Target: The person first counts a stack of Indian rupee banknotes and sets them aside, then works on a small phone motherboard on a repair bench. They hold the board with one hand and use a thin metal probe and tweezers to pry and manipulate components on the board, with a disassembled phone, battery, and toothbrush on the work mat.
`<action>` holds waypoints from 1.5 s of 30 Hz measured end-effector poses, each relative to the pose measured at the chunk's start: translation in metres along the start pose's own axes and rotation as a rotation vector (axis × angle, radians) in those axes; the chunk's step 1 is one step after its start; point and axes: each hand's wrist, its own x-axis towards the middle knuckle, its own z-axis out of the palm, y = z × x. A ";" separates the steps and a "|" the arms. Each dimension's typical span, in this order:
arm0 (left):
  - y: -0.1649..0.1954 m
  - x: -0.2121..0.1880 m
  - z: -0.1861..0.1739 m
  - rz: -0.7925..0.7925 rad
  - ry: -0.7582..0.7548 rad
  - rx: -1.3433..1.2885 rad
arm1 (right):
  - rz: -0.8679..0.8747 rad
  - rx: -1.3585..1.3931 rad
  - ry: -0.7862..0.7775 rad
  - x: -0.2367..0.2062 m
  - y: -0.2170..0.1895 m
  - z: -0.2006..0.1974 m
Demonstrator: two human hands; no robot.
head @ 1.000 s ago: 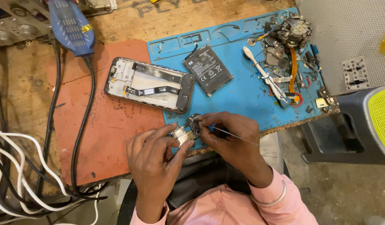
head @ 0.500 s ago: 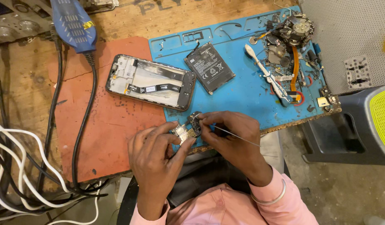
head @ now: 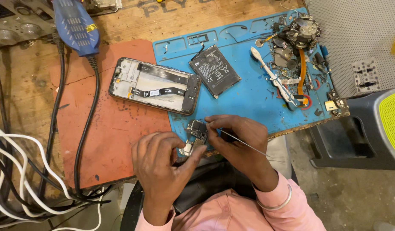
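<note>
Both hands, left [head: 161, 164] and right [head: 238, 141], pinch a small metallic circuit board [head: 196, 133]; right grips thin tweezers [head: 244, 143].

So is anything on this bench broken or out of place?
Yes. The phone lies opened, its back off and insides bare, with its battery out beside it on the blue mat. A jumble of small parts clutters the mat's far right corner. The red mat is cracked. Both hands hold a small circuit board.
</note>
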 end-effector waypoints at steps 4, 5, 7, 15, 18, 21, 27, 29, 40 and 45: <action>-0.002 0.000 -0.007 0.086 -0.040 -0.043 | -0.034 -0.019 0.011 -0.001 0.001 0.002; -0.003 0.001 -0.009 0.113 -0.059 -0.055 | -0.024 -0.003 0.010 -0.001 0.001 0.002; -0.005 0.001 -0.013 0.139 -0.099 -0.069 | -0.005 0.029 0.006 -0.001 0.002 0.003; -0.009 0.000 -0.015 0.159 -0.145 -0.051 | -0.007 0.080 -0.035 -0.002 0.002 0.000; -0.010 -0.001 -0.016 0.171 -0.136 -0.053 | -0.004 0.087 -0.034 -0.002 0.002 0.001; -0.010 -0.001 -0.016 0.170 -0.139 -0.058 | 0.015 0.100 -0.042 -0.001 0.001 0.001; -0.011 -0.001 -0.017 0.179 -0.129 -0.057 | -0.031 0.069 -0.049 0.003 -0.003 0.001; -0.010 0.000 -0.017 0.177 -0.129 -0.056 | -0.037 0.054 -0.047 0.005 -0.006 0.000; -0.013 0.001 -0.016 0.174 -0.129 -0.058 | -0.140 -0.034 -0.084 0.013 -0.009 -0.005; -0.013 0.000 -0.015 0.155 -0.134 -0.069 | -0.086 0.027 -0.107 0.010 -0.004 -0.001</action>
